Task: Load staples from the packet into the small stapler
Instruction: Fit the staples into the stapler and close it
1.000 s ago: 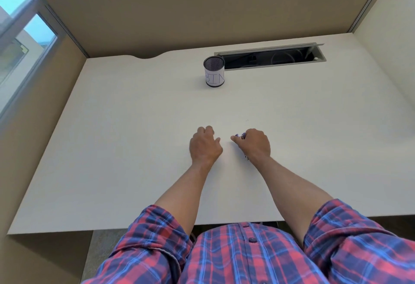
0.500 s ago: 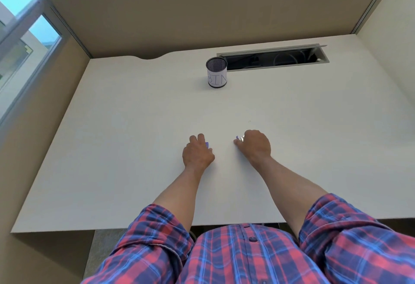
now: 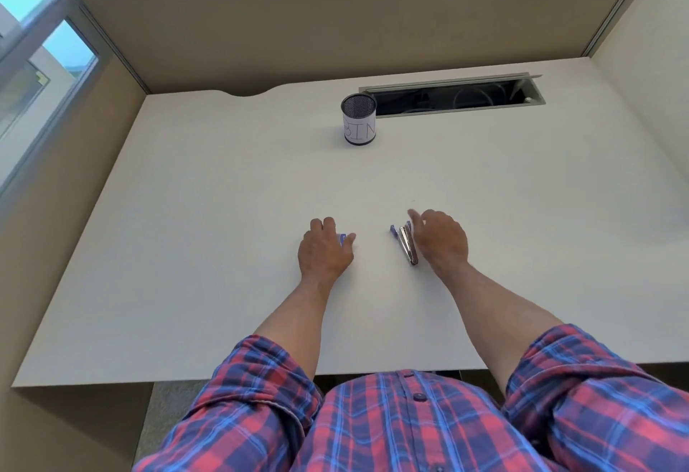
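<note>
Left hand (image 3: 325, 252) fingers curled on staple packet (image 3: 342, 238); right hand (image 3: 441, 238) fingers loose, empty, beside open stapler (image 3: 406, 244). Risk: tiny staples spill onto tabletop (image 3: 223, 210).

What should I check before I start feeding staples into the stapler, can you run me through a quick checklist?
1. Stapler within reach: ok, it lies on the desk just beside the right hand.
2. Stapler opened for loading: cannot tell, its metal parts show but the view is too small.
3. Staple packet in hand: ok, a small blue item sits under the left hand, mostly hidden.
4. Packet open: cannot tell.
5. Right hand gripping the stapler: not ok, its fingers look spread beside it.
6. Working space free: ok, the mesh cup marked BIN stands far back.
</note>
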`<state>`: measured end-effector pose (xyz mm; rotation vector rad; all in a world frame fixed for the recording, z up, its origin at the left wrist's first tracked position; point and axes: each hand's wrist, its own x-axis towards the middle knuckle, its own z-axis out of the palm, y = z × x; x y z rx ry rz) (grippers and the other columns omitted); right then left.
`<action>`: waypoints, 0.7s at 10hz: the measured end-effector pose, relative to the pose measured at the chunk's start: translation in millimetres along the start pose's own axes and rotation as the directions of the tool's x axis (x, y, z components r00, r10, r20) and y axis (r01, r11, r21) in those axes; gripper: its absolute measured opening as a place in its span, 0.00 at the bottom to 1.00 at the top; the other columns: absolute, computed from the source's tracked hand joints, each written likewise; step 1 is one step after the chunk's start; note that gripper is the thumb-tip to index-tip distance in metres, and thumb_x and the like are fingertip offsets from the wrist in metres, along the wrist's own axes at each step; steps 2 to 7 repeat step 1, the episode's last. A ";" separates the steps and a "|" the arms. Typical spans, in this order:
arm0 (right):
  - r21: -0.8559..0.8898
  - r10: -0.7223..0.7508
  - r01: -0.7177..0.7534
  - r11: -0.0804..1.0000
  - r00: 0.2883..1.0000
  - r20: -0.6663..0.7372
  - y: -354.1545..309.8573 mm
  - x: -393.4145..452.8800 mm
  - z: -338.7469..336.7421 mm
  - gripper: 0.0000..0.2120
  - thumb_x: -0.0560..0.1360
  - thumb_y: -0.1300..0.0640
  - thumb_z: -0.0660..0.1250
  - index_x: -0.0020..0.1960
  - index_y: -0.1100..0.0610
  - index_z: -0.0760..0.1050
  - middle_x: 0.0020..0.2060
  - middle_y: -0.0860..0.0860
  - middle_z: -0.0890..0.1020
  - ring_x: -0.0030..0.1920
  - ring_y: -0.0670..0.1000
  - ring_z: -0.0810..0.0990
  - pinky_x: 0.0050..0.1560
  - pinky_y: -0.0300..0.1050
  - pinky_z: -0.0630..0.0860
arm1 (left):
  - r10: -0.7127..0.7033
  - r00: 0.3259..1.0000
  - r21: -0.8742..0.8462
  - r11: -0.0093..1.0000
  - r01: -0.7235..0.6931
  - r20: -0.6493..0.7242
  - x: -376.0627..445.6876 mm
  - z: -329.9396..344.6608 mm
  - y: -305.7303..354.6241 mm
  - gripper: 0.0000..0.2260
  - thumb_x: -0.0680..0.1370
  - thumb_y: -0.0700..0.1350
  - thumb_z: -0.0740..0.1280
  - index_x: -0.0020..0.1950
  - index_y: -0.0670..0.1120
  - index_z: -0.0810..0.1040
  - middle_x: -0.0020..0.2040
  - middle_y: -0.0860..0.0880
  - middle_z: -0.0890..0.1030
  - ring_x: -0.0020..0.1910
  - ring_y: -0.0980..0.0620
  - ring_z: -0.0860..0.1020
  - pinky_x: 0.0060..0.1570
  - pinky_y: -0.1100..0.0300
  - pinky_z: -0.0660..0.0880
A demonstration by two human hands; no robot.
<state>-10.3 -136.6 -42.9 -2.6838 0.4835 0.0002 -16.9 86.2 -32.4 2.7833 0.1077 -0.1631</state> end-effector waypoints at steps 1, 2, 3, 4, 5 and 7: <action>0.060 -0.007 0.016 0.998 0.987 -0.158 18.6 -2.1 -7.3 0.13 0.85 0.60 0.57 0.59 0.63 0.78 0.56 0.60 0.80 0.52 0.65 0.79 0.45 0.54 0.74 | 0.134 0.986 0.062 0.990 -0.129 -0.099 1.3 -0.5 -11.4 0.18 0.82 0.51 0.61 0.68 0.42 0.73 0.65 0.44 0.74 0.60 0.40 0.75 0.56 0.49 0.71; 0.060 -0.007 0.016 0.998 0.987 -0.158 18.6 -2.1 -7.3 0.13 0.85 0.60 0.57 0.59 0.63 0.78 0.56 0.60 0.80 0.52 0.65 0.79 0.45 0.54 0.74 | 0.134 0.986 0.062 0.990 -0.129 -0.099 1.3 -0.5 -11.4 0.18 0.82 0.51 0.61 0.68 0.42 0.73 0.65 0.44 0.74 0.60 0.40 0.75 0.56 0.49 0.71; 0.060 -0.007 0.016 0.998 0.987 -0.158 18.6 -2.1 -7.3 0.13 0.85 0.60 0.57 0.59 0.63 0.78 0.56 0.60 0.80 0.52 0.65 0.79 0.45 0.54 0.74 | 0.134 0.986 0.062 0.990 -0.129 -0.099 1.3 -0.5 -11.4 0.18 0.82 0.51 0.61 0.68 0.42 0.73 0.65 0.44 0.74 0.60 0.40 0.75 0.56 0.49 0.71; 0.060 -0.007 0.016 0.998 0.987 -0.158 18.6 -2.1 -7.3 0.13 0.85 0.60 0.57 0.59 0.63 0.78 0.56 0.60 0.80 0.52 0.65 0.79 0.45 0.54 0.74 | 0.134 0.986 0.062 0.990 -0.129 -0.099 1.3 -0.5 -11.4 0.18 0.82 0.51 0.61 0.68 0.42 0.73 0.65 0.44 0.74 0.60 0.40 0.75 0.56 0.49 0.71; 0.060 -0.007 0.016 0.998 0.987 -0.158 18.6 -2.1 -7.3 0.13 0.85 0.60 0.57 0.59 0.63 0.78 0.56 0.60 0.80 0.52 0.65 0.79 0.45 0.54 0.74 | 0.134 0.986 0.062 0.990 -0.129 -0.099 1.3 -0.5 -11.4 0.18 0.82 0.51 0.61 0.68 0.42 0.73 0.65 0.44 0.74 0.60 0.40 0.75 0.56 0.49 0.71; 0.060 -0.007 0.016 0.998 0.987 -0.158 18.6 -2.1 -7.3 0.13 0.85 0.60 0.57 0.59 0.63 0.78 0.56 0.60 0.80 0.52 0.65 0.79 0.45 0.54 0.74 | 0.134 0.986 0.062 0.990 -0.129 -0.099 1.3 -0.5 -11.4 0.18 0.82 0.51 0.61 0.68 0.42 0.73 0.65 0.44 0.74 0.60 0.40 0.75 0.56 0.49 0.71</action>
